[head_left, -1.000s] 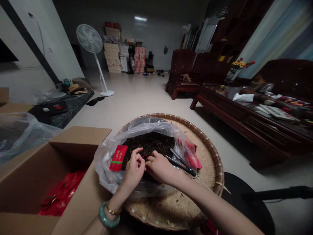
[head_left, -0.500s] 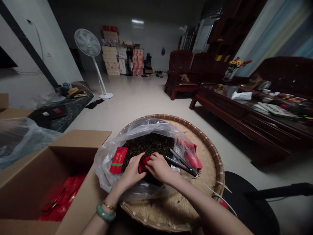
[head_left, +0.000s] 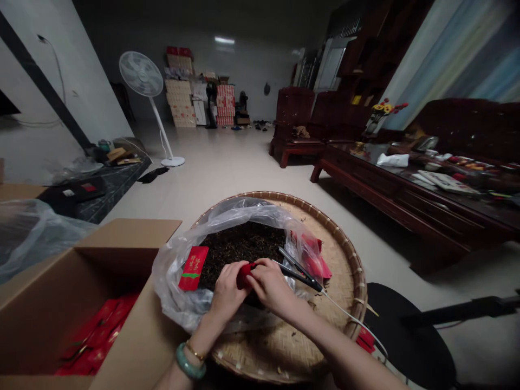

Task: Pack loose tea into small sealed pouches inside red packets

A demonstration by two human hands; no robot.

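Observation:
Between my two hands is a small red packet (head_left: 244, 275), mostly covered by fingers. My left hand (head_left: 228, 287) grips its left side, and my right hand (head_left: 268, 281) pinches its right side. Both hover over dark loose tea leaves (head_left: 244, 241) in an open clear plastic bag (head_left: 174, 292). Another red packet (head_left: 193, 268) with a green band lies on the bag's left part. Just right of my right hand rests a black hair-straightener-like heat sealer (head_left: 303, 275), its jaws apart and its white cord trailing right. The bag sits on a round woven bamboo tray (head_left: 337, 238).
An open cardboard box (head_left: 134, 233) at left holds several red packets (head_left: 101, 330). More red packets (head_left: 320, 260) lie by the bag's right side. A black round stand base (head_left: 410, 325) is at right, near a dark wooden table (head_left: 377, 195). A white fan (head_left: 156, 119) stands ahead.
My left hand, earlier with thumb and fingers apart, has closed on the red packet. The packet, at first mostly hidden, now shows between both hands. The view has shifted slightly.

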